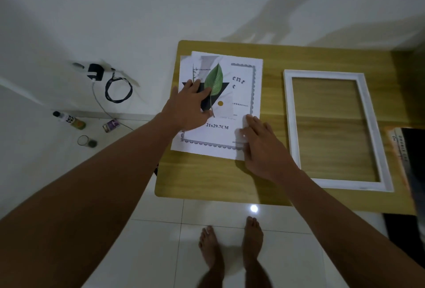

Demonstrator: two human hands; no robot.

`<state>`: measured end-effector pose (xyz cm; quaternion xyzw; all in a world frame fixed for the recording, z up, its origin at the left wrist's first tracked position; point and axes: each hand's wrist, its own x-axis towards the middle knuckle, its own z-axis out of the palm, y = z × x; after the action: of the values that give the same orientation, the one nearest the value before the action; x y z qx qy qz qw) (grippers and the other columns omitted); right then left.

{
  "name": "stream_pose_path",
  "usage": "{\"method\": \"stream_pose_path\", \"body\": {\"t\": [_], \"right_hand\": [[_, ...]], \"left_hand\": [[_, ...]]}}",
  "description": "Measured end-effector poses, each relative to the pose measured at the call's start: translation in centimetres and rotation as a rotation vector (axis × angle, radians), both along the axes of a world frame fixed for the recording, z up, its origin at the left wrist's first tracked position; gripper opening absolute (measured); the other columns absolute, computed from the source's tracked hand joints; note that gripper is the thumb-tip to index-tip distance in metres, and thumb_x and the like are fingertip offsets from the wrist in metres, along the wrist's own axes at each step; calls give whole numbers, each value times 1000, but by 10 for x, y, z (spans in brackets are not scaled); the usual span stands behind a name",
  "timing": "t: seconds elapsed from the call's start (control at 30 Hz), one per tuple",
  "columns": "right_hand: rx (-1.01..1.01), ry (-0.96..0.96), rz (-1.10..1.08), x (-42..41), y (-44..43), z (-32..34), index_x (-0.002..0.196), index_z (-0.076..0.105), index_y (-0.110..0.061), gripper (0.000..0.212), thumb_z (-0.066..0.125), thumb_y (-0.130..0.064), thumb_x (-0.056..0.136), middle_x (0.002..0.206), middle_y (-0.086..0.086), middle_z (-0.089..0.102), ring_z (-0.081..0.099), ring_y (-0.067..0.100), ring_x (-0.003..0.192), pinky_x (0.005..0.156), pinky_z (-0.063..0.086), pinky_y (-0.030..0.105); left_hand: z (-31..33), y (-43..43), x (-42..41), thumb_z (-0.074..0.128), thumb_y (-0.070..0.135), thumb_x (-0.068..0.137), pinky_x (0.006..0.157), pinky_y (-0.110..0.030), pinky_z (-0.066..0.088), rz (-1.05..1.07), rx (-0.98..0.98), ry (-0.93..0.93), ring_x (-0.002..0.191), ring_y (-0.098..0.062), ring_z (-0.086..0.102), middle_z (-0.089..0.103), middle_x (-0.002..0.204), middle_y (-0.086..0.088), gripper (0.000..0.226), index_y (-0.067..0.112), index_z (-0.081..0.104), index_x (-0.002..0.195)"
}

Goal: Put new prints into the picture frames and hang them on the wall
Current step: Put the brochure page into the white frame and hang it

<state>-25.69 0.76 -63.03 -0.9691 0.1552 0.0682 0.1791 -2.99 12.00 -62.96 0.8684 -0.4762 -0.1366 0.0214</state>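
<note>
Leaf print tops the paper stack on the table, under our hands.
Left hand flat on print, right hand flat on the stack's near corner, fingers straight; white frame lies apart, right.

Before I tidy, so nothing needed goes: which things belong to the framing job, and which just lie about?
Job: leaf print, bordered sheet under it, white frame.
Lying about: bottle, glass, charger, coiled cable, small box.

Both arms reach forward, left hand and right hand palm-down, fingers straight.
</note>
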Motion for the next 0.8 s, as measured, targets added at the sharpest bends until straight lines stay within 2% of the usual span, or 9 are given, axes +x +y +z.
{"method": "stream_pose_path", "body": {"t": [0.07,0.13,0.23,0.4,0.5,0.57,0.67,0.73,0.8], "right_hand": [[8,3,-29,-3,4,-1,132,46,2,53,45,-39,98,146,22,44,37,38,139,112,30,57],[12,-24,-21,-5,8,-2,127,48,-2,56,51,-48,96,134,17,50,45,35,128,106,36,52],[16,-84,11,-5,10,0,136,46,-8,60,60,-41,87,128,14,48,45,31,119,101,39,49],[8,-84,45,-3,10,2,126,54,-10,54,58,-36,79,131,17,45,43,31,119,101,40,49],[30,-86,53,-4,11,-2,120,52,-9,56,62,-53,86,136,14,43,42,30,122,103,39,50],[84,-97,48,-6,13,-1,124,50,-11,65,66,-60,83,139,9,41,37,24,125,106,38,51],[145,-90,59,-12,12,5,140,45,-13,79,75,-52,79,144,6,40,26,13,123,109,34,48],[146,-55,97,-16,12,7,144,43,-14,82,75,-50,79,148,6,36,24,14,131,115,27,51],[134,-34,122,-19,13,6,139,49,-16,72,70,-54,80,149,8,37,27,21,140,115,23,57]], "left_hand": [[1,-1,0,50,54,91,117,-57,14,-1,9,6,149,-30,9,13,162,-9,73,27,24,153],[3,-2,-1,51,54,91,118,-56,12,2,16,23,150,-29,8,12,163,-8,73,27,23,154],[7,-4,1,51,52,92,118,-56,13,-14,17,21,150,-30,8,11,163,-9,73,26,24,154],[7,-10,4,50,52,93,119,-55,11,-17,29,42,150,-29,6,9,164,-8,72,26,22,154],[7,-15,7,50,52,93,120,-54,8,-10,32,74,151,-28,3,6,164,-7,72,27,20,155],[8,-20,10,50,52,94,120,-53,7,-7,36,83,151,-27,2,5,164,-7,73,27,19,155],[8,-25,14,49,51,94,119,-54,8,-11,43,70,151,-28,3,6,164,-8,72,26,19,155],[8,-28,15,49,51,94,119,-54,9,-11,49,69,151,-29,3,6,164,-9,72,26,19,155],[8,-31,15,49,51,94,120,-54,9,-9,58,70,151,-29,3,6,164,-9,72,26,19,155]]}}
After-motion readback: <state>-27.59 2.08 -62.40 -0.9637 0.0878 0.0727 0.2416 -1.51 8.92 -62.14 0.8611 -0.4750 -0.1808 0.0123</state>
